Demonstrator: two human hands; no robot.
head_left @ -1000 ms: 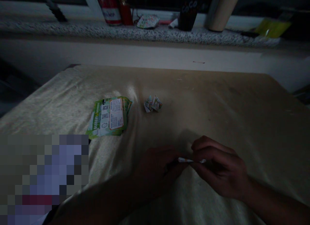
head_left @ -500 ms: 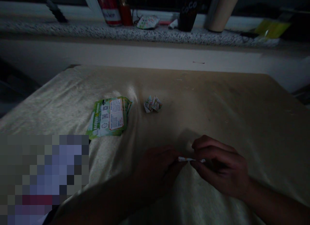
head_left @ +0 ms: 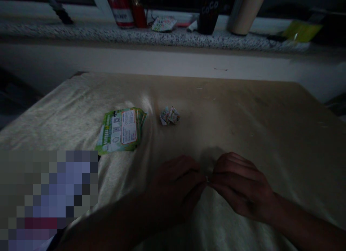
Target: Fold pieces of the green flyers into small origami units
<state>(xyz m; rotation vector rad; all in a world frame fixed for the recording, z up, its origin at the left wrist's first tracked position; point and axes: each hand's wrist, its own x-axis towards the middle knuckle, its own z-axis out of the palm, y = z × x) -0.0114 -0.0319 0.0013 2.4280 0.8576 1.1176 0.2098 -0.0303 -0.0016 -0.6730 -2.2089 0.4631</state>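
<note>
My left hand (head_left: 177, 188) and my right hand (head_left: 242, 186) meet low over the table, both closed in a pinch with fingertips nearly touching. Between them is a thin folded strip of printed paper (head_left: 207, 179); only a tiny bit shows, the rest being covered by the fingers. Beyond the hands lie two small crumpled or folded pieces of printed paper (head_left: 169, 116), side by side on the cloth. Farther left rests a flat green and white printed packet (head_left: 119, 130), with layers visible at its right edge.
A shiny pale cloth (head_left: 259, 128) covers the table. Along the speckled stone sill (head_left: 94, 33) stand a red can (head_left: 120, 9), a smaller red container (head_left: 138, 13), a crumpled printed wrapper (head_left: 164, 23), a dark cup (head_left: 207, 15), a beige cylinder (head_left: 247, 13) and something yellow (head_left: 302, 31).
My right hand has closed its fingers and shifted slightly left, and my left fingertips now meet it. The paper strip, plainly visible between them before, is now almost wholly covered.
</note>
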